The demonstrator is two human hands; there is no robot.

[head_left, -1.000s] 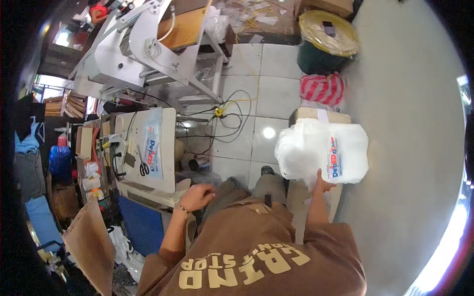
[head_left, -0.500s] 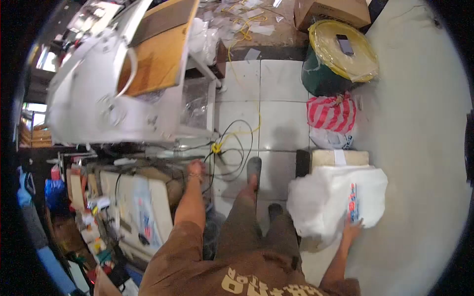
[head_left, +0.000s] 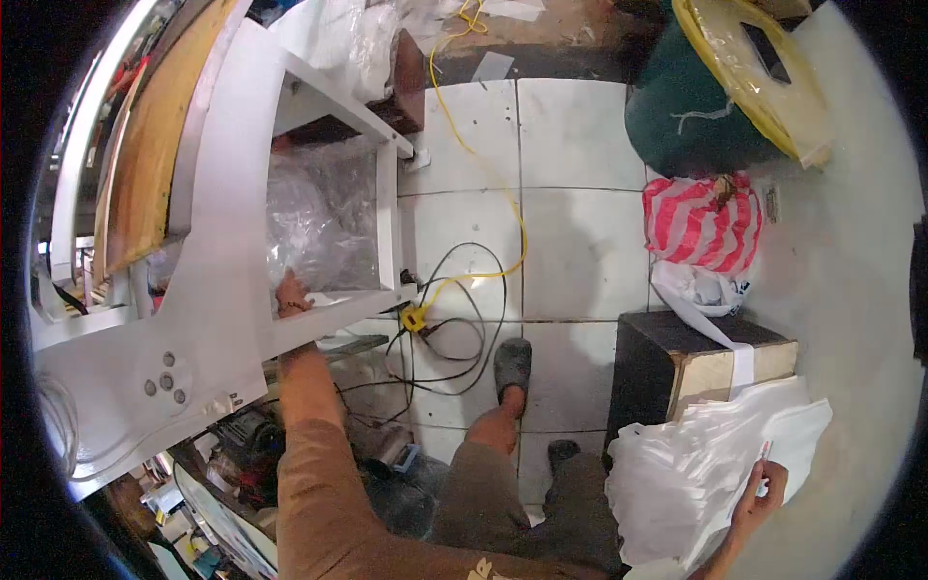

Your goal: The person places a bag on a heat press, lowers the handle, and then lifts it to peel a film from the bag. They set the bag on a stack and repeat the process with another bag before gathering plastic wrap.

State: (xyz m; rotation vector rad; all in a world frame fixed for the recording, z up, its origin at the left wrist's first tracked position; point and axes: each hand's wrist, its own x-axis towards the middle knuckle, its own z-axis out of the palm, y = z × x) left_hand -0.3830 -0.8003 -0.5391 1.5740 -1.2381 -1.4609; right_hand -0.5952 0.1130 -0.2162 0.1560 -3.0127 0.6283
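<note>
My right hand (head_left: 761, 491) is closed at the edge of a stack of thin white plastic bags (head_left: 677, 464), its fingers curled by a small red print. The stack fans out unevenly over a black-and-tan box (head_left: 645, 362) with a white strap. At the left, my left hand (head_left: 293, 296) reaches past the rail of a white metal table frame (head_left: 333, 324), fingers stretched toward crumpled clear plastic (head_left: 324, 217) inside the frame. Its wrist is partly hidden behind the rail.
A yellow cord (head_left: 522, 227) and looped black cables (head_left: 454, 387) cross the tiled floor. Against the right wall stand a red-striped bag (head_left: 701, 222) and a green bin (head_left: 691, 116) with a phone (head_left: 764, 51) on its yellow-rimmed cover. A white machine (head_left: 155, 362) fills the left.
The view has shifted closer to the floor and table frame. My left hand has moved forward to the clear plastic. The white stack, smooth before, now shows fanned, ruffled edges under my right hand.
</note>
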